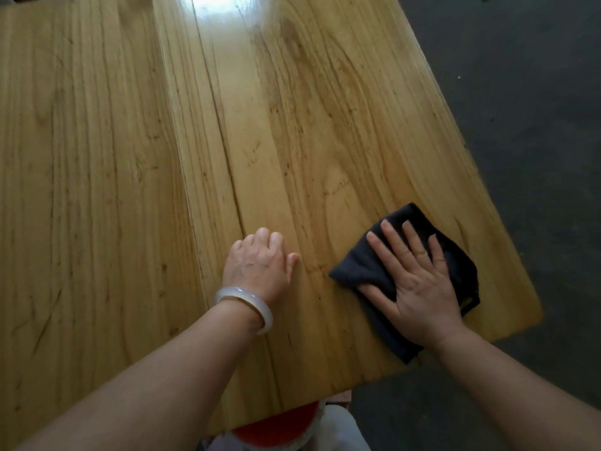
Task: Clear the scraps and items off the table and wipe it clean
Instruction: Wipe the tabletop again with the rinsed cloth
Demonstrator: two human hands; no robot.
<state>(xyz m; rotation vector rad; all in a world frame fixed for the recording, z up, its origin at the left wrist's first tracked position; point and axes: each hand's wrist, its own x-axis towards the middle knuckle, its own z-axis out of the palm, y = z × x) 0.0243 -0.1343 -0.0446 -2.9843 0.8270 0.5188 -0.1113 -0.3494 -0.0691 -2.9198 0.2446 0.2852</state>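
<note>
- At 4 o'clock on the glossy yellow plank table (130,157), near its corner, your right hand (419,288) presses the folded dark navy cloth (364,271) with straight, spread fingers, likely for even wiping pressure.
- Your left hand (257,265), at the cloth's 9 o'clock, fingers curled under and gripping nothing visible, seems to brace you; it would block a leftward stroke.
- A pale translucent bangle (247,304) circles that wrist.
</note>
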